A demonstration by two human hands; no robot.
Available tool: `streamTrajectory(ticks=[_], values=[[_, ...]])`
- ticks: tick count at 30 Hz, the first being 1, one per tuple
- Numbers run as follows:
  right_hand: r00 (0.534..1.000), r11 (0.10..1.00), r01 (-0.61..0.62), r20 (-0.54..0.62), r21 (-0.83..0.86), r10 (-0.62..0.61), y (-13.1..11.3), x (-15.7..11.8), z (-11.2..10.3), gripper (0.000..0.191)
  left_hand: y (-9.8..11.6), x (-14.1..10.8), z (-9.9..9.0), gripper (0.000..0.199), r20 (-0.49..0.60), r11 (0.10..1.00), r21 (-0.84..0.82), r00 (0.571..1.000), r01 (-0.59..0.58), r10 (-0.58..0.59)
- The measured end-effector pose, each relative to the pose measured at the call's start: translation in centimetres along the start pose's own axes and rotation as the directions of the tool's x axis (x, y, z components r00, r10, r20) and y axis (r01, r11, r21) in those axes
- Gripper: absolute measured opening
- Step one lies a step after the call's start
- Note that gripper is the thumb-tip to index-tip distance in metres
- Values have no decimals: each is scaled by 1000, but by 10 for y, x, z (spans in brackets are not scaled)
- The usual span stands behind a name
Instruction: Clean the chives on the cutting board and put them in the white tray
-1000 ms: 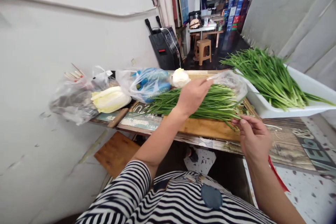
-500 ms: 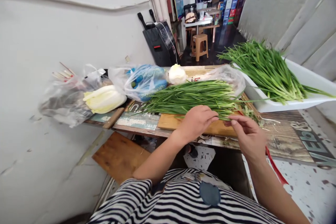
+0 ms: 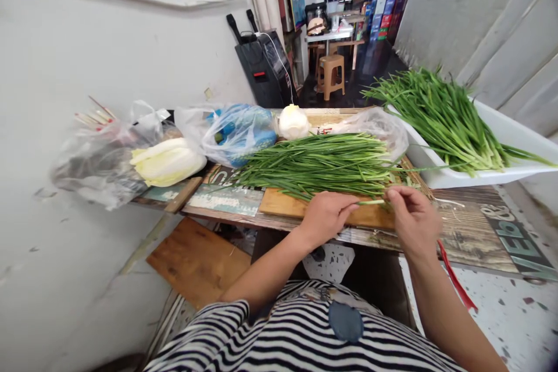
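Observation:
A long heap of green chives point(image 3: 322, 161) lies across a wooden board point(image 3: 283, 203) on the narrow table. At the near edge of the heap, my left hand point(image 3: 328, 216) pinches a thin chive stalk. Its pale end point(image 3: 371, 202) stretches right to the fingertips of my right hand point(image 3: 414, 218), which are closed on it. More chives point(image 3: 453, 119) fill a white tub point(image 3: 518, 171) at the right. A round white vegetable point(image 3: 293, 122) sits behind the heap.
Left on the table are a pale cabbage point(image 3: 169, 161), a grey plastic bag point(image 3: 100, 168) and a bag with blue contents point(image 3: 244, 133). A black speaker point(image 3: 265, 70) stands behind. A red strap point(image 3: 457, 279) hangs at the near edge, by my right forearm.
Both hands have come slightly lower and nearer to me, off the heap's edge. The pale stalk now shows between them. The view has shifted a little.

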State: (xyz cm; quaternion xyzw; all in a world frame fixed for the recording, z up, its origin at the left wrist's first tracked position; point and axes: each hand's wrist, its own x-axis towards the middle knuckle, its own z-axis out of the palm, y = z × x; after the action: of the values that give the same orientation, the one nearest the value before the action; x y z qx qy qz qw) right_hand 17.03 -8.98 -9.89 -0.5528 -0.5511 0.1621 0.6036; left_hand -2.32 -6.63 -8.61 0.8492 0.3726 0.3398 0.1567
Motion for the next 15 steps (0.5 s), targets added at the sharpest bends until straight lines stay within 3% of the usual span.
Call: streamTrajectory(ticks=[2, 5, 11, 15], values=[[997, 987, 66, -36, -148, -72, 4, 5, -4, 18, -1, 0, 2, 23, -92, 1000, -10, 996, 6, -7], [990, 977, 118, 96, -176, -102, 2, 6, -7, 23, -1, 1, 5, 22, -146, 1000, 2, 989, -7, 7], [965, 974, -212, 177, 86, 194, -11, -2, 3, 22, 3, 0, 7, 22, -113, 999, -11, 993, -37, 35], [954, 960, -215, 249, 178, 168, -14, -4, 5, 22, 7, 2, -1, 22, -4, 989, -113, 996, 93, -94]])
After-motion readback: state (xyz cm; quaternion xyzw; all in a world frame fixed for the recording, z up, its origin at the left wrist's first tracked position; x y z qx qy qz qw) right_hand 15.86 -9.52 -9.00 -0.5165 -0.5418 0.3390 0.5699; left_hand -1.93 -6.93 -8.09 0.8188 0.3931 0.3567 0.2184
